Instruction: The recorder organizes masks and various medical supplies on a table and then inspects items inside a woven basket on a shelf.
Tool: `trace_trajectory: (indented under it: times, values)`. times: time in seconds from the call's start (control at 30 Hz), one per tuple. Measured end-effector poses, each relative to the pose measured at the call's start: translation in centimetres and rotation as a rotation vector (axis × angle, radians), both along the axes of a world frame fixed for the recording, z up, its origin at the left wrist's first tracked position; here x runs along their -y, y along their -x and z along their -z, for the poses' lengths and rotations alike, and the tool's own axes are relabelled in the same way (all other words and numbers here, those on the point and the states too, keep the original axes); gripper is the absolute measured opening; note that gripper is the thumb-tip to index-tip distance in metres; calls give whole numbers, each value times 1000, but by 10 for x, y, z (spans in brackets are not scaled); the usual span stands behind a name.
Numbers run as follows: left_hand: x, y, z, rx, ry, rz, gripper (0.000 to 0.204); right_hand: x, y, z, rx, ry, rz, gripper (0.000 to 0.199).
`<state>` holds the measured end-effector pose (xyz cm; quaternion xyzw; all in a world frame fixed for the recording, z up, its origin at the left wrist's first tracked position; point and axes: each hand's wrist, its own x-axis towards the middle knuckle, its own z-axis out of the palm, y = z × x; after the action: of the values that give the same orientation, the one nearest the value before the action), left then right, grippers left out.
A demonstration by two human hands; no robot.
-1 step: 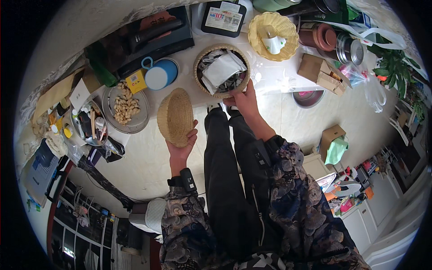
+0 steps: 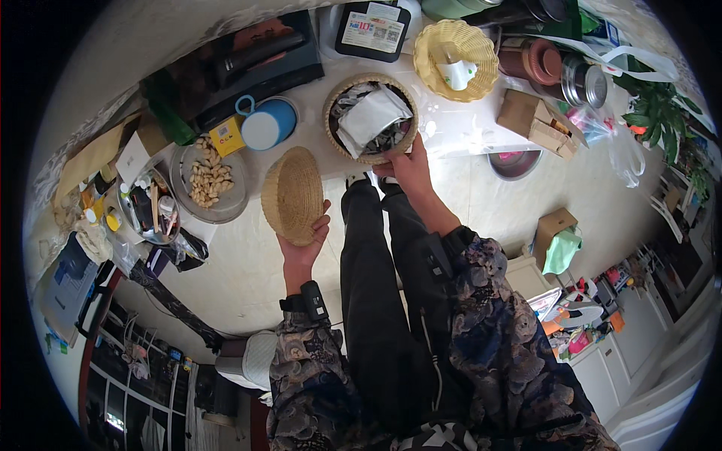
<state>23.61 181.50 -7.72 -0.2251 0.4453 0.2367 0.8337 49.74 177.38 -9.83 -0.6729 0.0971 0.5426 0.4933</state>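
My left hand (image 2: pixel 304 246) grips a straw-coloured woven lid (image 2: pixel 295 197) by its lower right edge, tilted up on its side in front of the table. On the table's near edge stands a round woven basket (image 2: pixel 329 124) with a dark-patterned rim. White crumpled packets (image 2: pixel 374 114) and dark and silvery scraps fill it. My right hand (image 2: pixel 410 177) holds the near right side of this basket, its thumb by the rim; some fingertips are hidden underneath. The lid and the basket are apart.
A metal tray (image 2: pixel 238 197) of peanuts, a yellow box (image 2: pixel 227 136) and a blue mug (image 2: pixel 268 125) stand to the left. Behind right are a yellow wicker basket (image 2: pixel 489 74) and a cardboard box (image 2: pixel 519 113). A metal bowl (image 2: pixel 514 171) is below the table's edge.
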Motion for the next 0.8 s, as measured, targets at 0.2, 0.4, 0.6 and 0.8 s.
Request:
trace_trajectory:
  times: [0.2, 0.4, 0.6, 0.8]
  values:
    - [-7, -5, -1, 49, 82, 32, 72, 15, -10, -24, -98, -47, 64, 51]
    - [-22, -37, -3, 16, 97, 194, 69, 45, -31, -56, -145, -90, 88, 40]
    - [-43, -85, 6, 238, 155, 249, 66, 72, -49, -84, -92, -56, 154, 39]
    - [-57, -122, 24, 359, 218, 254, 66, 98, -53, -90, -80, -25, 138, 42]
